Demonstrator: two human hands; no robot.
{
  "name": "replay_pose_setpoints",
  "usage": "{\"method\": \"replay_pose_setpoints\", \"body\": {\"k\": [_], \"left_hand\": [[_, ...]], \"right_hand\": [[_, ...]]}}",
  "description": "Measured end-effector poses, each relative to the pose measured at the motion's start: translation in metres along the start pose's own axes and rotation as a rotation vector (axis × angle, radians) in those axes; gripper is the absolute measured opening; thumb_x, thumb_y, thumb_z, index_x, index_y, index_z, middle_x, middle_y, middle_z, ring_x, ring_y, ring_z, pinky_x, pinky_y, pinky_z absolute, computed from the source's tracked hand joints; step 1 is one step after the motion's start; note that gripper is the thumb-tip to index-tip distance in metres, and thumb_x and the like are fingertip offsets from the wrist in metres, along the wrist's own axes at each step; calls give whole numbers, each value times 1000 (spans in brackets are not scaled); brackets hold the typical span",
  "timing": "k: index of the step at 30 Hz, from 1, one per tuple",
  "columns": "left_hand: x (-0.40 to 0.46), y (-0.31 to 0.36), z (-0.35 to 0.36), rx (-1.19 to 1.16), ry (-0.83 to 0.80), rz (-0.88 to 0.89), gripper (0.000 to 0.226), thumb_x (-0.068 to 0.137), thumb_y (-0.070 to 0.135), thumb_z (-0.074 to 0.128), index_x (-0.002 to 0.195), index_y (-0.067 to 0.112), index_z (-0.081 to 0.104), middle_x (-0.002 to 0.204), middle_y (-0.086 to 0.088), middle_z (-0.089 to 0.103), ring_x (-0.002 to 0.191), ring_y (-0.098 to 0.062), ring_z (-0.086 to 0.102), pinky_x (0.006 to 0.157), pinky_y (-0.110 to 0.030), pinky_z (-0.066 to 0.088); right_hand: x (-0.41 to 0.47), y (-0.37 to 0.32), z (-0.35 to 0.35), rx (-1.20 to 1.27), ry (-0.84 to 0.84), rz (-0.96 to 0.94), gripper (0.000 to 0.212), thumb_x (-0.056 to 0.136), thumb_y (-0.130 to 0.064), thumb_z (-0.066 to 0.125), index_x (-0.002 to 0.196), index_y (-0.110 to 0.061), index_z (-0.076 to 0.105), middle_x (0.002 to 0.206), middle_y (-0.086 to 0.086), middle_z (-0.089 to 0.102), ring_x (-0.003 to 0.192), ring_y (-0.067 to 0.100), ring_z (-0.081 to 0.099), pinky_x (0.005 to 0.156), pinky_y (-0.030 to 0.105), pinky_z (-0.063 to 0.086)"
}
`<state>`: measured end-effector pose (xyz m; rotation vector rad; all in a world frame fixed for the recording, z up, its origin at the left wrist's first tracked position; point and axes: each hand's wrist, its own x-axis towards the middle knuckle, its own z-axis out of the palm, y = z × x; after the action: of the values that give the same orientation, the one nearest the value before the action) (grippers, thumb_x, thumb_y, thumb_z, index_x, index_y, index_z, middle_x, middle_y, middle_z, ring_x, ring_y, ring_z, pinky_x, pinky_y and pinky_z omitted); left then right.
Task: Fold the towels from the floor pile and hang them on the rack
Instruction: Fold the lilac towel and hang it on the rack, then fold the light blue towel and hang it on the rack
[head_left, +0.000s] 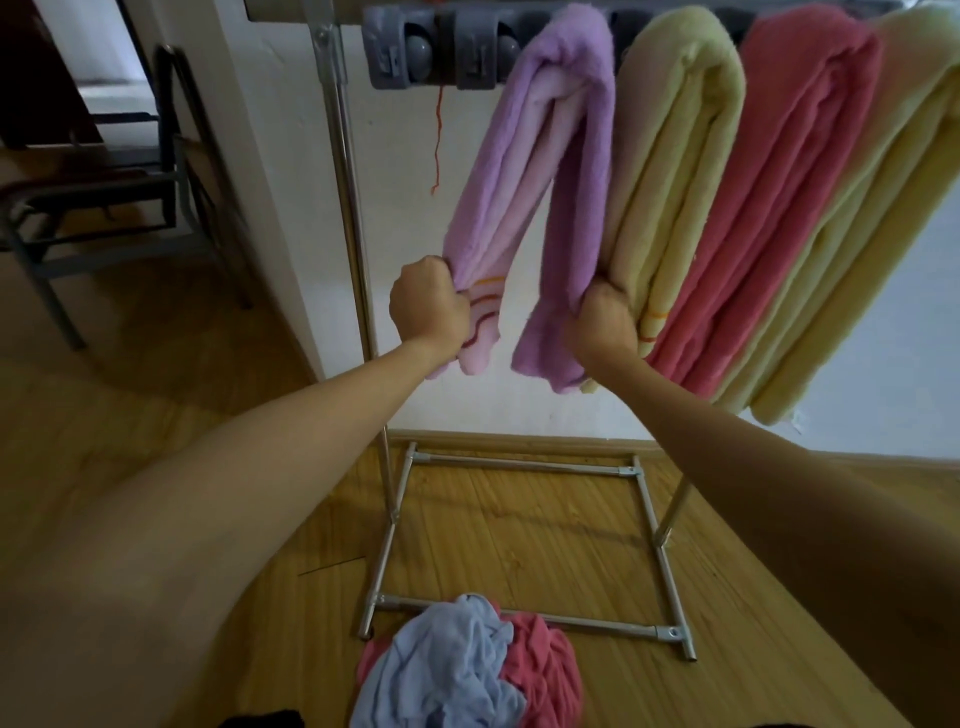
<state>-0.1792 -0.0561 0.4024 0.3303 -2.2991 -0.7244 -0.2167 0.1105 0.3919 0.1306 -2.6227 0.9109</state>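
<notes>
The wooden floor (545, 519) fills the lower half of the view, meeting a white wall (291, 156) behind. A metal rack (358, 218) stands against that wall, its rectangular tube base resting on the floor and its top bar carrying four folded towels side by side: a lilac towel (545, 130) at the left, then a pale green towel (675, 130), a coral towel (789, 156) and a cream-yellow towel (883, 208) at the right edge. The lilac towel is draped over the bar with its two halves hanging down apart. The left hand (428, 306) is clenched around the lower end of the nearer-left half, by its striped border, and the right hand (602, 325) grips the lower end of the other half, touching the pale green towel beside it. At the bottom, the floor pile (467, 670) of crumpled light-blue and coral cloth lies against the rack's front base tube. A dark chair (104, 182) stands at the far left.
</notes>
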Motion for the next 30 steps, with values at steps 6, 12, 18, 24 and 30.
{"method": "replay_pose_setpoints", "body": {"k": [6, 12, 18, 24, 30], "left_hand": [[-5, 3, 7, 55, 31, 50, 12, 87, 13, 61, 88, 2, 66, 83, -12, 68, 73, -28, 63, 58, -31, 49], [-36, 1, 34, -144, -306, 145, 35, 85, 30, 64, 110, 6, 59, 87, -11, 70, 75, -31, 65, 66, -39, 55], [-77, -36, 55, -69, -566, 8, 49, 88, 11, 57, 134, 11, 41, 114, -14, 64, 104, -35, 60, 82, -38, 49], [-154, -106, 73, 70, -805, -222, 71, 90, 8, 55, 150, 11, 18, 142, -15, 44, 126, -31, 48, 89, -32, 44], [-226, -182, 99, 166, -1011, -340, 56, 88, 10, 57, 140, 4, 38, 132, -20, 52, 120, -34, 51, 93, -35, 43]], "right_hand": [[-3, 3, 5, -34, 1, -16, 30, 90, -10, 53, 119, -2, 49, 106, 19, 66, 97, 36, 64, 80, 42, 52], [-16, 0, 18, 137, -178, -97, 17, 96, -16, 44, 110, -11, 53, 91, 11, 65, 92, 33, 62, 66, 24, 46], [-56, 41, 38, 30, -365, -168, 36, 86, -3, 55, 119, 6, 43, 110, 23, 60, 99, 38, 59, 76, 41, 47], [-113, 108, 83, -121, -675, -46, 59, 92, -11, 54, 143, 1, 27, 140, 21, 45, 127, 34, 45, 100, 36, 37], [-174, 163, 141, -202, -937, 30, 64, 94, -13, 53, 147, 2, 20, 141, 22, 42, 130, 34, 40, 100, 33, 31]]}}
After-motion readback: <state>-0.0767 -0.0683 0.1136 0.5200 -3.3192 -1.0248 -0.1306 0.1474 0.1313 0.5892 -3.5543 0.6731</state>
